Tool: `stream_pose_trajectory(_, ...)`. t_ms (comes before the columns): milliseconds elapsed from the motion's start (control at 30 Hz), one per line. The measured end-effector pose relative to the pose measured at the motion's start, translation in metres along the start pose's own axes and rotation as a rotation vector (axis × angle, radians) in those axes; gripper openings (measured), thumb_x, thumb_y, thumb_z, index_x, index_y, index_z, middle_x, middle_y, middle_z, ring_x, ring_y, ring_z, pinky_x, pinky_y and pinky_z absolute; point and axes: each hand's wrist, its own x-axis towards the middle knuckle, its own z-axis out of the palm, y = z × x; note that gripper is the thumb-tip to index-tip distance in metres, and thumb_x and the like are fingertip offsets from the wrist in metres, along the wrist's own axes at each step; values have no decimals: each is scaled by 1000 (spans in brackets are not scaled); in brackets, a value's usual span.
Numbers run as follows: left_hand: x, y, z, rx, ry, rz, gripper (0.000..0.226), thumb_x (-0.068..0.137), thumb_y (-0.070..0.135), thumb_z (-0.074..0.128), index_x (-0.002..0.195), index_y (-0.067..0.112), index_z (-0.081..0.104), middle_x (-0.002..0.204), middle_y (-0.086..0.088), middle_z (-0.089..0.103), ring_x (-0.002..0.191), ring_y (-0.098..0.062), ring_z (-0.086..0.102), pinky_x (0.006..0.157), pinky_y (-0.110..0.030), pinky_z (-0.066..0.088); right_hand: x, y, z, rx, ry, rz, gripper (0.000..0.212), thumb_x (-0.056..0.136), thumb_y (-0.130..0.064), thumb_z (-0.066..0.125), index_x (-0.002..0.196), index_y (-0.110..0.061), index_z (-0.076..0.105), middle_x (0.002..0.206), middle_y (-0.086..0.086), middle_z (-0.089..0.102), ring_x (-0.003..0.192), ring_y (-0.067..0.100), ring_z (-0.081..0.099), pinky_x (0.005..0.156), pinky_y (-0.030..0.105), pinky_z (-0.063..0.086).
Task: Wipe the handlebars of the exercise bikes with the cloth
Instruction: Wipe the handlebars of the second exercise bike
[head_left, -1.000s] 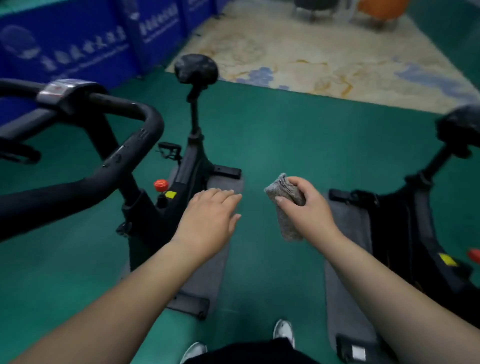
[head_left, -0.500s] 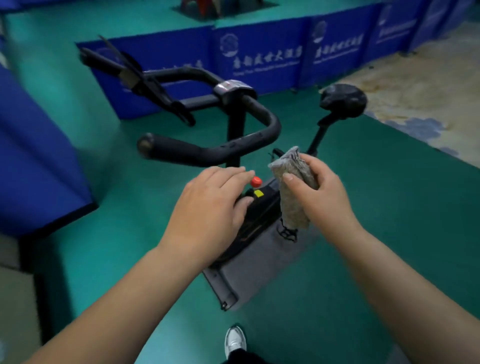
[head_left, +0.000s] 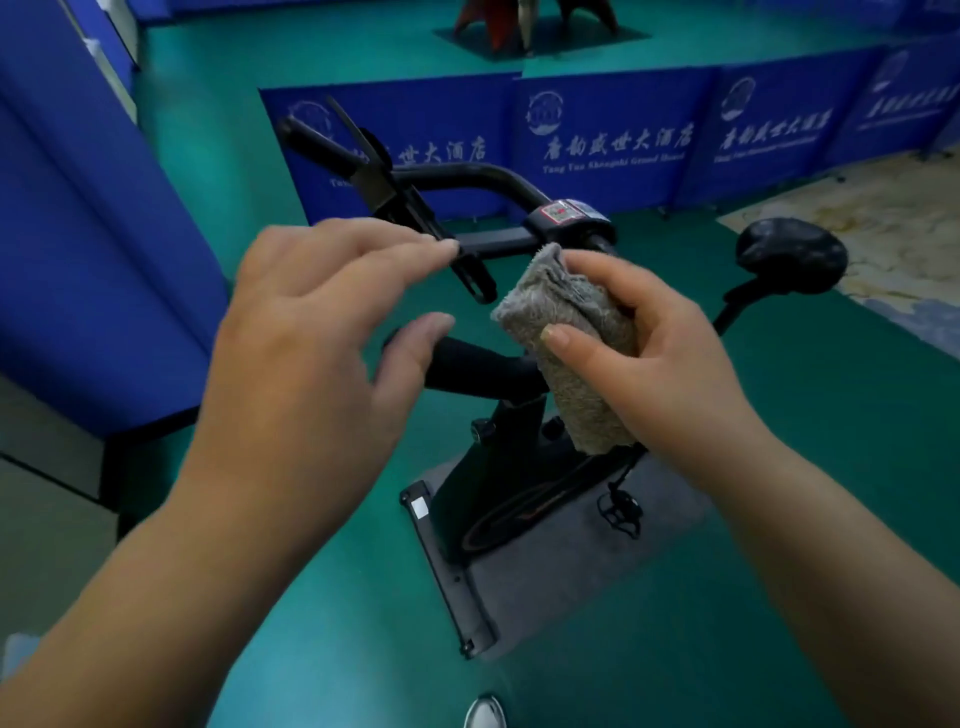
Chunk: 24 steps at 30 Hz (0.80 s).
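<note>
Handlebars (head_left: 483, 371) stand over green floor (head_left: 779, 441), blue barrier panels (head_left: 613, 140) behind.

Dim, soft focus — wide-angle edge warp

Left hand (head_left: 317, 332) spread, right hand (head_left: 660, 358) clenched

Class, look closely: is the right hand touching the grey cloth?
Touching. The head view shows the right hand clamping the cloth, thumb pressed on its front.
</note>
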Motion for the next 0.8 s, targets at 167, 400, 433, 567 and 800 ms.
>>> stream_pose_trajectory(167,12,-20,-6,-94,-259,-245,44,70,58,52,106,37,68,85,22,61,78,1,58,71,-2,38,33,-12,20,5,-102,-287,43,82,-4,69,113,-32,58,107,-20,62,101,-5,59,85,12,46)
stream_pose_trajectory(400,3,-22,-3,-293,-319,-527,27,48,54,66,74,47,67,70,33,66,68,12,63,67,-6,46,58,21,31,-18,-411,-603,37,80,11,65,112,-6,65,107,6,65,104,11,61,93,25,46)
stream_pose_trajectory(433,1,-20,-2,-305,-304,-567,31,48,52,68,78,44,69,71,30,67,68,9,64,68,-9,49,59,28,25,-5,-432,-607,37,79,13,65,110,-7,66,107,8,64,104,13,61,92,26,47)
stream_pose_trajectory(567,-7,-3,2,-291,-233,-659,41,48,46,72,89,43,68,76,28,68,67,4,66,67,-10,50,65,39,19,5,-470,-642,37,79,12,65,108,-11,68,106,9,63,103,15,61,89,29,48)
stream_pose_trajectory(800,-13,31,14,-157,-89,-793,39,53,48,68,92,44,67,76,29,68,70,7,64,65,-3,44,85,27,33,106,-621,-777,34,81,-4,70,115,-11,65,109,7,60,106,9,57,94,21,42)
